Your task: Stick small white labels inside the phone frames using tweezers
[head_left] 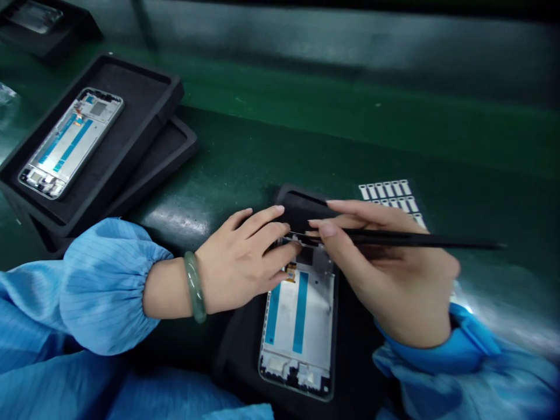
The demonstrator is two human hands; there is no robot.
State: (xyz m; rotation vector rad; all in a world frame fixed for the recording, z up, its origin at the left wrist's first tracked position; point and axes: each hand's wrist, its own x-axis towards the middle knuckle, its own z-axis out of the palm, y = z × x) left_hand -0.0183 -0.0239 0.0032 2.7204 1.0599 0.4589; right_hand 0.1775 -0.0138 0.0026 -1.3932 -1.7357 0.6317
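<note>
A silver phone frame [318,315] with two blue strips lies in a black foam tray [238,344] in front of me. Over the frame's upper left part rests my left hand [245,256], palm down with fingers spread, its fingertips at the top edge. My right hand [389,268] pinches black tweezers [420,239] between thumb and fingers; their tips point left at the frame's top edge, close to my left fingertips. What lies between the tweezer tips is too small to make out.
Stacked black trays [144,87] stand at the left, the upper one holding another phone frame [72,143]. Another tray [79,29] is at the top left. A sheet of small white parts [387,190] lies beyond my right hand.
</note>
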